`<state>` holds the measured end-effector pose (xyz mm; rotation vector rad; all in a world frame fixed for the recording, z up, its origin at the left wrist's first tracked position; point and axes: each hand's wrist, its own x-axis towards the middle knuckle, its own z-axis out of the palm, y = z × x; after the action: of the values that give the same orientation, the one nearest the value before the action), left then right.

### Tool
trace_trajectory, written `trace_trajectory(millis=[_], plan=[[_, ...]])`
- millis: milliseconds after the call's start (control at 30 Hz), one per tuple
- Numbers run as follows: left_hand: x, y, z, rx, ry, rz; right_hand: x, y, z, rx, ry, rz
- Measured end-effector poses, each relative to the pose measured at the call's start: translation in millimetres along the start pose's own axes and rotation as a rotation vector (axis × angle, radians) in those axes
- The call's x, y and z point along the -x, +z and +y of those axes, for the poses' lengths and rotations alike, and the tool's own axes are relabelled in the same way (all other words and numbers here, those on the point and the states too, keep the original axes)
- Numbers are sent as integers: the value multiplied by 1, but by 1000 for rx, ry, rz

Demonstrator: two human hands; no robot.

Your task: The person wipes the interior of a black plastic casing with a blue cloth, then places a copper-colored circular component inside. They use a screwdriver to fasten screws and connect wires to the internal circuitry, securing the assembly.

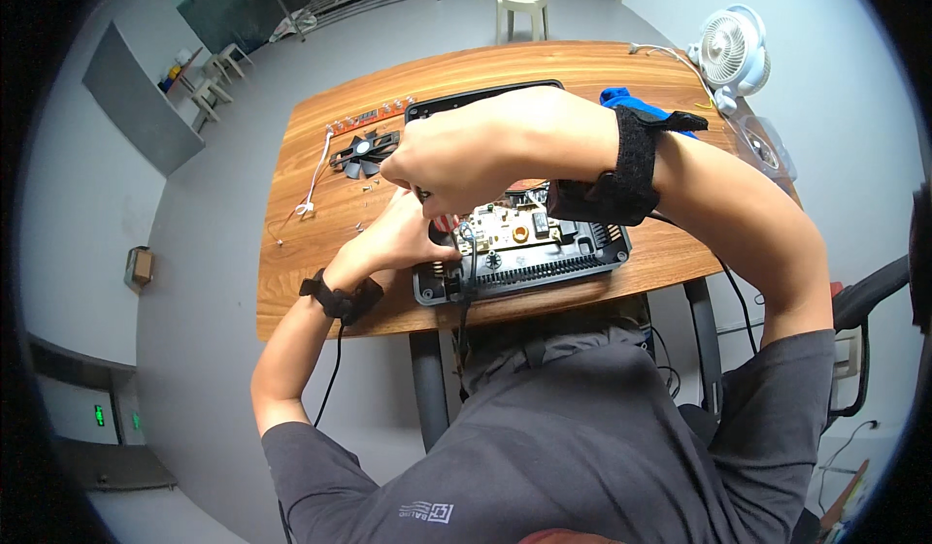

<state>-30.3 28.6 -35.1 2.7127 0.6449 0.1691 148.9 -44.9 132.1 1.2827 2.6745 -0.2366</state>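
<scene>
Probably fragile, the circuit board (pixel 499 228) is best edge-held; finger closure of left hand (pixel 400 231) and right hand (pixel 468 148) cannot be told.

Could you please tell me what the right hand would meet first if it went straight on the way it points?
Going leftward, the right hand would probably meet the black fan, though it may pass above; depth is unclear.

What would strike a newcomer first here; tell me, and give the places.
The right hand and left hand, close together at the left part of an open black housing with a pale circuit board inside. Next, a black-bladed fan left of it on the wooden table, and a white desk fan by the table's far right corner.
</scene>
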Motion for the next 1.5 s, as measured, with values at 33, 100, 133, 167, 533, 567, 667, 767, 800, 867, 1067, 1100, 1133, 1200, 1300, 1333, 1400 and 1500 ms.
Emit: trace_trajectory(millis=[33,100,133,167,533,567,667,767,800,867,1067,1100,1133,1200,1300,1333,1400,1500], plan=[[0,-1,0,68,-71,-57,-3,0,-3,9,20,-20],[-1,-2,0,205,-210,-173,-3,-4,-10,-4,67,-67],[-1,1,-2,138,-119,-105,2,-12,-15,-23,94,-93],[0,5,-7,70,-28,-37,4,-16,-17,-43,123,-118],[-1,3,-5,118,-79,-75,6,3,4,14,-22,63],[-1,1,-2,121,-38,-43,8,2,4,9,-46,45],[0,-2,-1,122,-28,-63,-1,7,5,-4,-35,33],[3,-7,1,132,-106,-146,5,-4,-8,-45,69,-54],[4,-7,-1,134,-103,-145,1,-2,-8,-28,73,-48],[7,-5,-6,127,-50,-111,-1,0,-7,11,93,-30],[11,-30,-4,191,40,3,3,0,1,-44,1,-10],[14,-33,-10,191,40,52,0,2,5,-26,-29,-8],[16,-35,-15,148,125,143,-4,6,9,-10,-55,-9],[19,-46,-19,192,92,191,-8,11,10,0,-46,-19],[34,-57,-31,139,0,247,-4,-5,-7,0,62,-120],[34,-59,-36,148,-26,241,-4,-7,-8,-28,79,-124],[38,-60,-45,163,-83,234,-5,-9,-10,-84,110,-132],[44,-59,-49,175,-160,233,-14,-3,-7,-69,85,-115]])
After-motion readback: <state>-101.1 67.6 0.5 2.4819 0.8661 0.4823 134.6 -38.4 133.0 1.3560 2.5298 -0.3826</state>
